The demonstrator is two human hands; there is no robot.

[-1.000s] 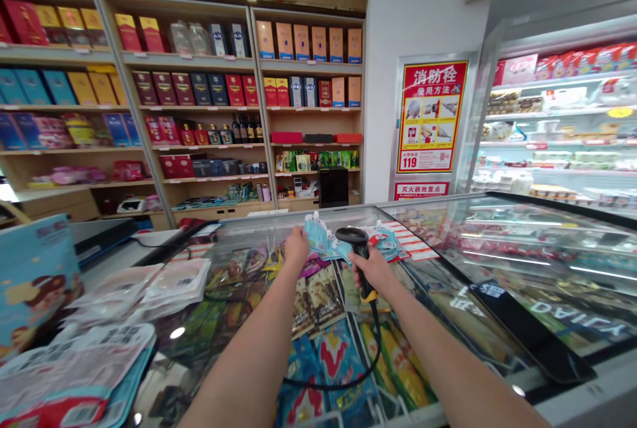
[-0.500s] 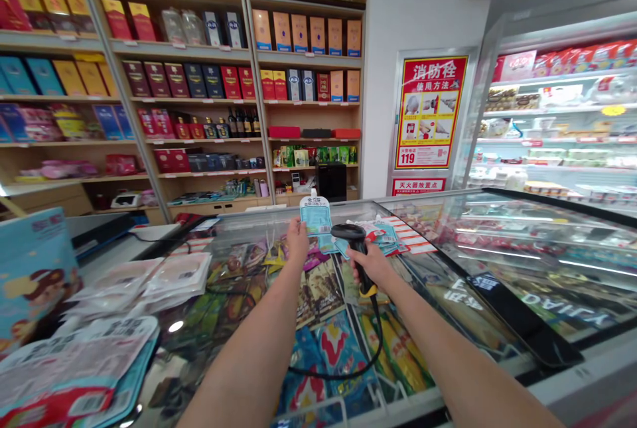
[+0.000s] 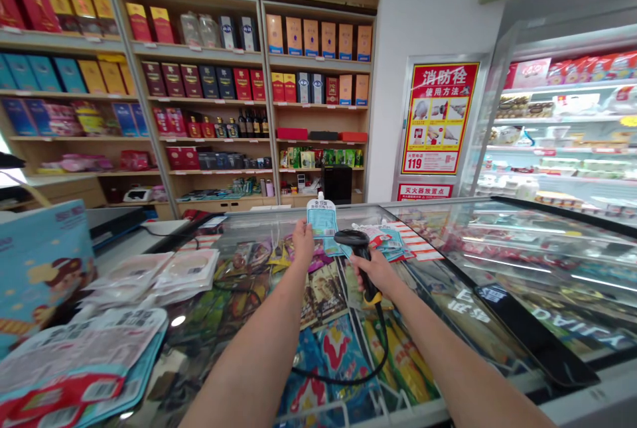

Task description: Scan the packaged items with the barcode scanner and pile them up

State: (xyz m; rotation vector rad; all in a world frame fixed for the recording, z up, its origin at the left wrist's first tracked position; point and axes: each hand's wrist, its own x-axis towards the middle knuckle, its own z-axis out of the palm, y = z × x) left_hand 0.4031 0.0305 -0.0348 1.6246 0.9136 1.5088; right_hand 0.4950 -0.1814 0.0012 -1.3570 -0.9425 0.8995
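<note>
My left hand (image 3: 303, 241) is closed on the edge of a light blue spouted pouch (image 3: 322, 219), held upright with its printed back and barcode towards me. Just to the right, my right hand (image 3: 373, 270) grips the handle of a black barcode scanner (image 3: 354, 239), its head near the pouch's lower right. The scanner's black cable (image 3: 383, 342) loops down over the freezer's glass lid. Behind the scanner, more blue and red pouches (image 3: 391, 242) lie on the glass.
Blue pouches (image 3: 134, 361) are piled at the front left, with clear flat packs (image 3: 186, 270) behind them. A blue bag (image 3: 44, 269) stands at the far left. Under the glass lie snack packets. Shelves (image 3: 199, 99) line the back; a lit fridge (image 3: 562, 116) stands right.
The whole view has shifted slightly, so the scene sits a little further right. Both hands keep their hold on the pouch and the scanner.
</note>
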